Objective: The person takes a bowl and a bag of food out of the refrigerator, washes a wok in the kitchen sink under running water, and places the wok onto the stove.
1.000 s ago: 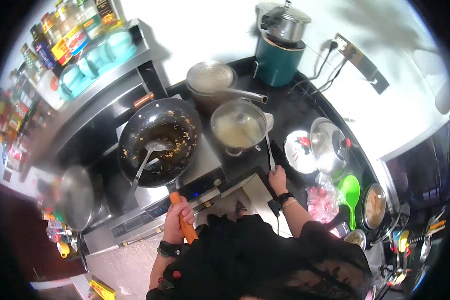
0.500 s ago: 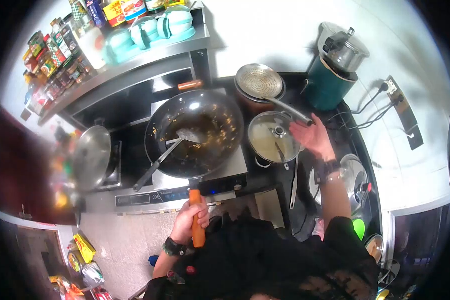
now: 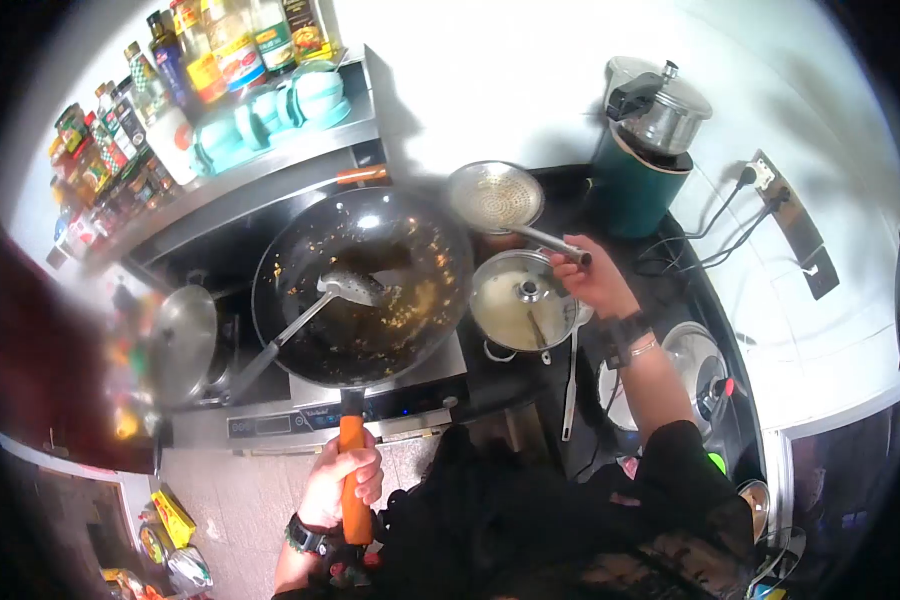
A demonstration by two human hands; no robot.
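My left hand [image 3: 342, 482] is wrapped round the orange handle [image 3: 354, 500] of a dark wok [image 3: 300, 250] on the stove. Brown liquid with small yellowish bits lies in the wok, and a slotted metal spatula [image 3: 352, 288] rests in it. My right hand [image 3: 595, 278] grips the end of the metal handle of a round perforated strainer [image 3: 496, 197]. The strainer sits over a brown pot behind a glass-lidded pot [image 3: 523, 300] of pale contents. A long utensil [image 3: 570, 395] lies on the counter beside the lidded pot.
A green container [image 3: 638, 185] with a metal pressure cooker [image 3: 660, 110] on top stands at the back right. Bottles and teal containers [image 3: 270, 112] fill the shelf at the upper left. Another metal pan [image 3: 183, 345] is at the left. A glass lid [image 3: 692, 372] lies at the right.
My right hand has left the long utensil by the lidded pot, moved up and closed on the strainer's handle. My left hand stays on the wok handle. The view has shifted.
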